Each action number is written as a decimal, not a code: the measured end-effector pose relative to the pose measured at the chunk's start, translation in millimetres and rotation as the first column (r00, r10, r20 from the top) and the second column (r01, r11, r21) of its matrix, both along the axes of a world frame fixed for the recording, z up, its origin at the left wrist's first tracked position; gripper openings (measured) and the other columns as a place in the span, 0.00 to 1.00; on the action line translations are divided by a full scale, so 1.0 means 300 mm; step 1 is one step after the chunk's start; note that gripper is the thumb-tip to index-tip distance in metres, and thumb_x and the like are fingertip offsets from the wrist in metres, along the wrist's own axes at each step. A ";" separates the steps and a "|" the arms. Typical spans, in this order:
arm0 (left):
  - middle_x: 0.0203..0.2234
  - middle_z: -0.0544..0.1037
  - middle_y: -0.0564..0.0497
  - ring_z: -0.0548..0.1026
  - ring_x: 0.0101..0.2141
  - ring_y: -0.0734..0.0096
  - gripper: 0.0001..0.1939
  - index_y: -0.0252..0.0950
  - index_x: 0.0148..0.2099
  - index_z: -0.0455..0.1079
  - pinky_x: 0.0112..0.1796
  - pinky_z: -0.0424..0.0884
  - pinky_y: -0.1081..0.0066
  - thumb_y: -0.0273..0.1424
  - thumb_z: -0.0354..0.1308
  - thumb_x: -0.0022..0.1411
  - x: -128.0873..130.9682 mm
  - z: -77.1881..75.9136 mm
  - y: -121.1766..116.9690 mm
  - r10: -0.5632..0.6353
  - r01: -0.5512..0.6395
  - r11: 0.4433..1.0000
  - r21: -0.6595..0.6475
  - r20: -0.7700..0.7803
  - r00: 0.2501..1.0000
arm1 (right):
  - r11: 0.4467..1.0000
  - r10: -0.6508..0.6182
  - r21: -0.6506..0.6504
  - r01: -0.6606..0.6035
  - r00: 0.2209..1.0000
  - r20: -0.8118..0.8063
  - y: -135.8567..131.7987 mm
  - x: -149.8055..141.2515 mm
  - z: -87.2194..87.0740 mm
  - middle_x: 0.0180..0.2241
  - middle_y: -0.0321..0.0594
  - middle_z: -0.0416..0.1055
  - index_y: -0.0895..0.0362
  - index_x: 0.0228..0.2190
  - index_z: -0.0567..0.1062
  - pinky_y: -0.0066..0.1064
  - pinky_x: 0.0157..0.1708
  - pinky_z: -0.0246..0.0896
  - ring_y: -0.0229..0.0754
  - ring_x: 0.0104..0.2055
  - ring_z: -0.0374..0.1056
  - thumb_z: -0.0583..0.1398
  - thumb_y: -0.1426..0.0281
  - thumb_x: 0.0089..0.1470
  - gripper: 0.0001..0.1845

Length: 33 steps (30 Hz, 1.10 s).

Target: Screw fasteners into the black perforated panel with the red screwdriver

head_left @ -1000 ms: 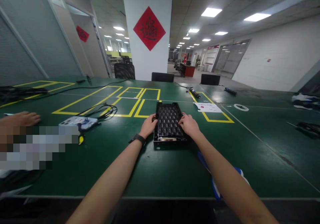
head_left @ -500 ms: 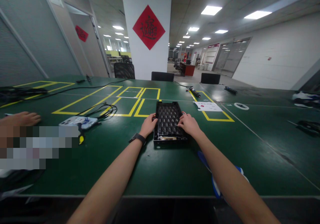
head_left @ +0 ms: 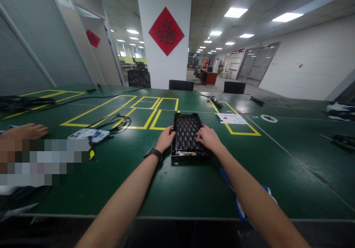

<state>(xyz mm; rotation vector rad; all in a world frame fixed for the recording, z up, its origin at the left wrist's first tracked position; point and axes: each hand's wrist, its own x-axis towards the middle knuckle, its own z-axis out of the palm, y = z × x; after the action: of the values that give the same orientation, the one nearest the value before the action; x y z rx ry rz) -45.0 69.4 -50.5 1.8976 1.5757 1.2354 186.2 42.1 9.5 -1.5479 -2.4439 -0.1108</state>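
A black rectangular case (head_left: 186, 133) with a patterned, glossy inner face lies on the green table in front of me. Its near end shows a pale strip along a slot. My left hand (head_left: 165, 138) grips the left side, thumb over the rim and fingers against the outer wall; a dark band circles that wrist. Over the right side, my right hand (head_left: 208, 137) is closed, its fingertips bent down at the inner edge. A bit of red shows by its knuckles. What lies between those fingers is hidden.
A co-worker's hand (head_left: 33, 131) rests at the left, near a pale device (head_left: 93, 135) and black cables (head_left: 122, 121). Yellow tape outlines mark the green table (head_left: 155, 200). A paper sheet (head_left: 232, 118), a white ring (head_left: 269, 118) and a blue-and-white object (head_left: 240, 205) lie rightward.
The view has shifted slightly. Both hands keep nearly the same places on the black case; my right fingers have moved only a little, if at all.
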 end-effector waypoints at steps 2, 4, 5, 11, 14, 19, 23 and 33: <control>0.47 0.71 0.45 0.70 0.45 0.65 0.21 0.34 0.53 0.63 0.49 0.64 0.64 0.32 0.49 0.57 0.000 -0.001 0.002 0.001 -0.001 1.000 0.002 -0.002 1.000 | 1.000 0.019 -0.013 -0.019 1.000 -0.002 0.000 -0.001 0.003 0.33 0.41 0.72 0.55 0.24 0.76 0.34 0.47 0.52 0.45 0.45 0.61 0.62 0.70 0.45 0.02; 0.47 0.71 0.44 0.70 0.45 0.65 0.21 0.34 0.53 0.63 0.49 0.64 0.64 0.32 0.49 0.57 0.000 -0.002 0.004 0.001 -0.001 1.000 0.000 0.002 1.000 | 0.998 0.047 -0.038 -0.047 0.999 0.000 -0.002 -0.002 0.007 0.31 0.39 0.73 0.55 0.24 0.76 0.33 0.46 0.53 0.43 0.42 0.64 0.62 0.71 0.44 0.01; 0.47 0.71 0.44 0.70 0.45 0.65 0.21 0.34 0.53 0.63 0.49 0.64 0.65 0.32 0.49 0.57 0.000 -0.002 0.005 0.000 0.000 1.000 -0.002 0.005 1.000 | 0.997 0.057 -0.050 -0.057 0.998 0.000 -0.003 -0.003 0.010 0.30 0.38 0.73 0.55 0.24 0.76 0.32 0.45 0.53 0.42 0.40 0.65 0.62 0.72 0.44 0.01; 0.48 0.71 0.44 0.70 0.46 0.65 0.21 0.34 0.53 0.62 0.49 0.64 0.64 0.33 0.49 0.58 0.000 -0.003 0.006 0.006 -0.006 1.000 -0.005 -0.003 1.000 | 0.993 0.096 -0.064 -0.097 0.995 -0.018 -0.011 -0.003 0.022 0.28 0.36 0.74 0.53 0.27 0.77 0.29 0.41 0.54 0.39 0.36 0.66 0.60 0.75 0.46 0.07; 0.47 0.71 0.44 0.70 0.46 0.65 0.21 0.34 0.53 0.63 0.49 0.64 0.64 0.32 0.49 0.58 0.001 -0.003 0.003 0.000 0.000 1.000 0.002 -0.010 1.000 | 0.991 0.115 -0.066 -0.117 0.993 -0.031 -0.010 -0.002 0.021 0.27 0.36 0.74 0.53 0.29 0.77 0.28 0.39 0.55 0.39 0.35 0.67 0.58 0.76 0.46 0.09; 0.47 0.71 0.44 0.70 0.46 0.65 0.20 0.34 0.53 0.63 0.49 0.64 0.64 0.32 0.49 0.58 0.003 0.002 0.001 -0.007 0.007 1.000 0.007 -0.012 1.000 | 0.986 0.108 -0.125 -0.114 0.993 -0.050 -0.003 -0.002 0.022 0.29 0.36 0.74 0.54 0.28 0.77 0.26 0.37 0.55 0.38 0.34 0.67 0.58 0.76 0.46 0.08; 0.47 0.71 0.45 0.70 0.45 0.65 0.20 0.34 0.53 0.63 0.49 0.64 0.65 0.31 0.49 0.58 0.004 0.000 0.003 -0.007 0.007 1.000 0.009 -0.013 1.000 | 0.988 0.106 -0.095 -0.119 0.986 -0.127 -0.011 0.001 0.040 0.29 0.37 0.74 0.56 0.29 0.76 0.27 0.39 0.56 0.37 0.34 0.67 0.58 0.74 0.48 0.06; 0.47 0.71 0.44 0.69 0.46 0.64 0.20 0.33 0.52 0.64 0.49 0.64 0.64 0.32 0.49 0.58 0.004 -0.006 0.012 0.001 0.000 1.000 0.030 -0.027 1.000 | 0.863 0.132 -0.394 -0.317 0.894 -0.429 -0.048 -0.040 0.007 0.26 0.38 0.74 0.61 0.28 0.77 0.24 0.31 0.58 0.35 0.29 0.67 0.60 0.73 0.45 0.06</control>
<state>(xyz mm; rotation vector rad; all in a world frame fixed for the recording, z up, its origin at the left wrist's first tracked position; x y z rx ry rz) -43.8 72.9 -52.4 1.9398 1.5799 1.2451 174.3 27.6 11.5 -1.2498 -2.3930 0.7970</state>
